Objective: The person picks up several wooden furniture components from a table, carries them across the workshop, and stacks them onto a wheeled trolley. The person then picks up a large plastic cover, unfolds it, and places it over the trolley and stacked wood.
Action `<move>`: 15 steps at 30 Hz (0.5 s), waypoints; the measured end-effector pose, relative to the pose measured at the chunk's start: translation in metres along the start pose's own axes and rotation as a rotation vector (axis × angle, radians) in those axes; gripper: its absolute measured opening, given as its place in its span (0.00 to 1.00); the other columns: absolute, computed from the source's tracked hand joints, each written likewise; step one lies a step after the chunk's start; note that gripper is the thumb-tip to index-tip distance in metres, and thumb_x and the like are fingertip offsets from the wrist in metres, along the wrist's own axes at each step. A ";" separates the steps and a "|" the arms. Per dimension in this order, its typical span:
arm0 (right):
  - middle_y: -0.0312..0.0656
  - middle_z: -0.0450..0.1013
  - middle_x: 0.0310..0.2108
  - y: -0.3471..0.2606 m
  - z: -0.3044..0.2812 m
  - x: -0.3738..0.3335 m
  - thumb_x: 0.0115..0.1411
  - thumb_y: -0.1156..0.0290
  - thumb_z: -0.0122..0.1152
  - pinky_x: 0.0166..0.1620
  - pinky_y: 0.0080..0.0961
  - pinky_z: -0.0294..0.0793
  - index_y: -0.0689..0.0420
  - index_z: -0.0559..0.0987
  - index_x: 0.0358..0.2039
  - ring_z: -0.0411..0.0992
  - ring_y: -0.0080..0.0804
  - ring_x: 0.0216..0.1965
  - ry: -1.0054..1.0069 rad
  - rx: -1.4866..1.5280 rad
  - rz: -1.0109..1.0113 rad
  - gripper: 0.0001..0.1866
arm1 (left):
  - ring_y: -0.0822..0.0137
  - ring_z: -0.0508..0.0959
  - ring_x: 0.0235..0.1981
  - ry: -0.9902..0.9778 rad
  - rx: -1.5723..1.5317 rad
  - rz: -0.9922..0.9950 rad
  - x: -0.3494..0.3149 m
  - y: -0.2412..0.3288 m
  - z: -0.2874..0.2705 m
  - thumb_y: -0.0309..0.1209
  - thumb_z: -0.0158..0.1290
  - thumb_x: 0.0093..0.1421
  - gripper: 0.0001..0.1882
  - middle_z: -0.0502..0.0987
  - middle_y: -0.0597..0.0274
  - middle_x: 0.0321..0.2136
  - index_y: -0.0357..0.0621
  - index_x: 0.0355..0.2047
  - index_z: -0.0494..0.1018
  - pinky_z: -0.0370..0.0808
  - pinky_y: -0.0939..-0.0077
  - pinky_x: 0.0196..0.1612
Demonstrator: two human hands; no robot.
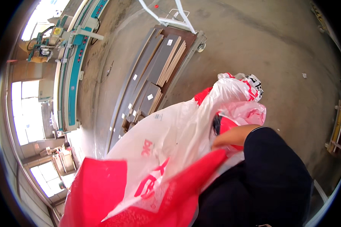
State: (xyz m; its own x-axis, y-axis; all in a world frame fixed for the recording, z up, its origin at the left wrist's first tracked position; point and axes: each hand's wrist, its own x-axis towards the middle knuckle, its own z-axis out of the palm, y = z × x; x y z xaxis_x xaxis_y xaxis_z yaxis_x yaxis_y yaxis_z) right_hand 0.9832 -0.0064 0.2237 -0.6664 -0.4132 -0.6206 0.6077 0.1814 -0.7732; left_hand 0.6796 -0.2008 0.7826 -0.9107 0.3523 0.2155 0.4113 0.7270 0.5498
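A large sheet of white and red plastic film (170,125), crumpled and printed with red marks, stretches across the middle and lower part of the head view. From the lower right my arm in a dark sleeve comes in, and my right hand (236,136) lies among the folds. Its fingers are bent into the plastic and seem closed on it, with the tips hidden. Beside the hand, a dark patch shows between the folds. At the far end the plastic bunches up, with black and red print. My left hand is out of sight.
A cart with a white frame (180,20) carries stacks of dark panels (155,72) beyond the plastic. At the left stands a long teal and white machine (74,79), near bright windows (26,109). A yellow and white frame (336,128) stands at the right edge.
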 end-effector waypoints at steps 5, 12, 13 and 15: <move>0.46 0.75 0.19 0.013 -0.044 0.013 0.51 0.48 0.53 0.30 0.45 0.72 0.60 0.79 0.35 0.73 0.50 0.23 0.386 0.153 0.047 0.26 | 0.55 0.74 0.34 0.030 0.045 -0.066 -0.010 -0.010 -0.024 0.35 0.49 0.50 0.20 0.73 0.54 0.35 0.40 0.43 0.68 0.73 0.63 0.35; 0.54 0.33 0.65 -0.049 0.033 0.004 0.34 0.36 0.66 0.61 0.50 0.49 0.54 0.36 0.64 0.38 0.55 0.65 0.799 0.656 0.845 0.68 | 0.55 0.74 0.34 0.125 0.097 -0.190 -0.043 -0.034 -0.092 0.36 0.48 0.51 0.20 0.73 0.54 0.34 0.41 0.43 0.68 0.73 0.62 0.35; 0.57 0.29 0.65 -0.077 0.059 -0.009 0.31 0.37 0.69 0.61 0.51 0.48 0.55 0.28 0.63 0.38 0.60 0.64 0.674 0.730 0.993 0.73 | 0.55 0.74 0.34 0.154 0.117 -0.214 -0.050 -0.045 -0.111 0.36 0.48 0.51 0.20 0.73 0.54 0.34 0.41 0.43 0.68 0.73 0.62 0.35; 0.58 0.37 0.64 -0.062 0.126 0.004 0.36 0.42 0.69 0.61 0.50 0.50 0.54 0.30 0.64 0.44 0.57 0.63 0.318 0.462 0.990 0.69 | 0.55 0.74 0.34 0.164 0.118 -0.215 -0.045 -0.057 -0.122 0.36 0.48 0.51 0.20 0.73 0.54 0.34 0.41 0.43 0.68 0.73 0.62 0.34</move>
State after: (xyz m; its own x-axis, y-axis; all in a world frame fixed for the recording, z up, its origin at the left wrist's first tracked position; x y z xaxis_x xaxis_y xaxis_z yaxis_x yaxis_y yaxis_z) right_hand 0.9972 -0.1316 0.2852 0.1554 -0.0144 -0.9877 0.9852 -0.0710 0.1561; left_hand 0.6929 -0.3306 0.8399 -0.9674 0.0895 0.2368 0.2005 0.8419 0.5010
